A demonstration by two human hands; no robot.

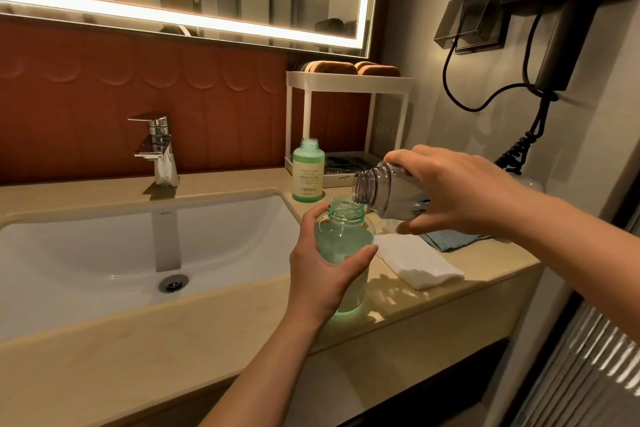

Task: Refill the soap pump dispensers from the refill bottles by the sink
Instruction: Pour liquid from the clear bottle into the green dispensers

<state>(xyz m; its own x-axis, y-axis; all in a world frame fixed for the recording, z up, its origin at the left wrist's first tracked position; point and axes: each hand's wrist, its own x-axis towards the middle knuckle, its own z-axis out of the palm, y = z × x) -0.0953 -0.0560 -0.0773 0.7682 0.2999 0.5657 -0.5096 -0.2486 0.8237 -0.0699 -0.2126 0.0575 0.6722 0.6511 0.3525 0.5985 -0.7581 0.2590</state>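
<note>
A: Left hand (322, 274)?
B: Curled around green bottle (346, 239), standing on counter (173, 340) beside sink (104, 246).
A: Right hand (450, 191)?
B: Gripping grey bottle (391, 194), tipped, mouth just above green bottle's open neck. Behind, labelled bottle (308, 173), uncapped.

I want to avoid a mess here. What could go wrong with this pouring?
The tilted clear bottle in the right hand has its mouth near the narrow rim of the green bottle; liquid may miss onto the counter. The uncapped bottle behind could tip if bumped.
</note>
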